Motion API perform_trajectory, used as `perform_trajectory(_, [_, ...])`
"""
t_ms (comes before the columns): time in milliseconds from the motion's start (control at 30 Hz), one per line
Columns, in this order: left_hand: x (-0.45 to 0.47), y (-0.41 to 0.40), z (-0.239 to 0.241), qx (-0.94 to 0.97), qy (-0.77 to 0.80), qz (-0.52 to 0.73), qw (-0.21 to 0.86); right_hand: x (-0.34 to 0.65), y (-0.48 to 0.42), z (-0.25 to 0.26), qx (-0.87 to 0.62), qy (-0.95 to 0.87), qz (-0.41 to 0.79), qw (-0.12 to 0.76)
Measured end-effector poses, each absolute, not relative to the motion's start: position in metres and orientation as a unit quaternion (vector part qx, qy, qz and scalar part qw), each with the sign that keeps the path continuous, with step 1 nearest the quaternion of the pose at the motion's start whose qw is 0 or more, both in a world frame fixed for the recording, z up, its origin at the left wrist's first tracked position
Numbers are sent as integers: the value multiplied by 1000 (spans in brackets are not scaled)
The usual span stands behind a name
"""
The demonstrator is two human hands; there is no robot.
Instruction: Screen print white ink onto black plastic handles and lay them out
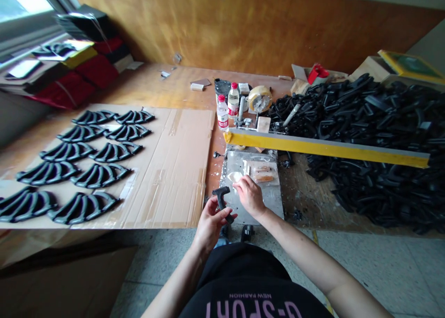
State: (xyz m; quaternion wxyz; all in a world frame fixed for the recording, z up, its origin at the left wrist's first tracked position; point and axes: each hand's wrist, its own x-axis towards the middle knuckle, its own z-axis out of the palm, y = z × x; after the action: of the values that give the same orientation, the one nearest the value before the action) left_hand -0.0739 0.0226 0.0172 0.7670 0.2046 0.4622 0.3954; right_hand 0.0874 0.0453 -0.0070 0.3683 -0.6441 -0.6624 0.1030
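Note:
My left hand is closed around a small black T-shaped plastic part, held up near the table's front edge. To the right of it, my right hand is pinched over a grey metal plate. Its fingertips meet a white patch on that plate; whatever lies between them is too small to make out. Two brown, wood-coloured pieces lie on a clear sheet just beyond the hand.
Black fan-shaped assemblies lie in two rows on flat cardboard at left. A yellow-and-grey bar crosses behind the plate, before a large heap of black parts. Two red-capped bottles and a tape roll stand behind.

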Motion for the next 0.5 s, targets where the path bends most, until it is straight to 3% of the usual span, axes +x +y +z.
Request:
perform_trajectory(167, [-83, 31, 20, 168, 461, 411, 768, 81, 52, 8, -622, -631, 151, 438])
perform_trajectory(367, [-97, 32, 9, 182, 477, 415, 753, 35, 76, 3, -554, -725, 183, 366])
perform_trajectory(500, [-114, 33, -2, 163, 518, 430, 721, 24, 134, -17, -595, -624, 271, 428])
